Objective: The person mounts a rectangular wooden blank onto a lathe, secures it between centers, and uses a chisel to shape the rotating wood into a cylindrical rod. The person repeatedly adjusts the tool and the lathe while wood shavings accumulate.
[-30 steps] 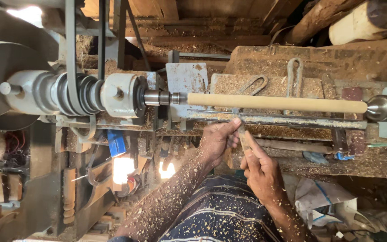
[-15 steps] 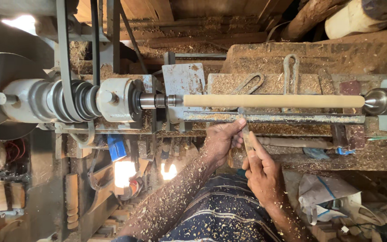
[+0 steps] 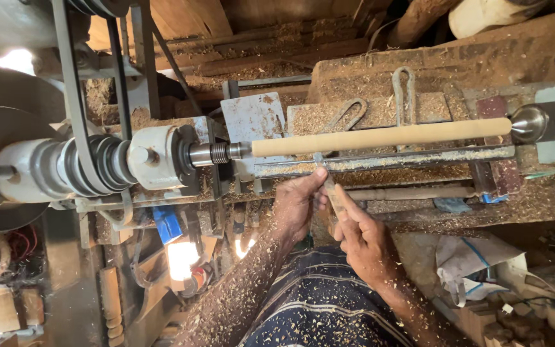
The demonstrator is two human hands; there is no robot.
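Note:
A pale wooden rod (image 3: 380,136) is mounted across a wood lathe, between the headstock spindle (image 3: 216,153) at the left and the tailstock centre (image 3: 529,123) at the right. Both my hands hold one narrow turning tool (image 3: 326,183) with a wooden handle. My left hand (image 3: 298,204) pinches its blade near the metal tool rest (image 3: 387,160). My right hand (image 3: 364,238) grips the handle just behind. The tool's tip lies on the rest, close under the rod's left part. Sawdust covers both forearms.
A belt (image 3: 75,103) runs over the grey stepped pulley (image 3: 91,168) at the left. Sawdust lies thick on the lathe bed (image 3: 419,103). Metal hooks (image 3: 405,96) lie behind the rod. A turned spindle (image 3: 110,302) and wood scraps sit below.
The view has shifted slightly left and down. My hands keep the same hold on the tool, with its tip moved up onto the tool rest near the rod.

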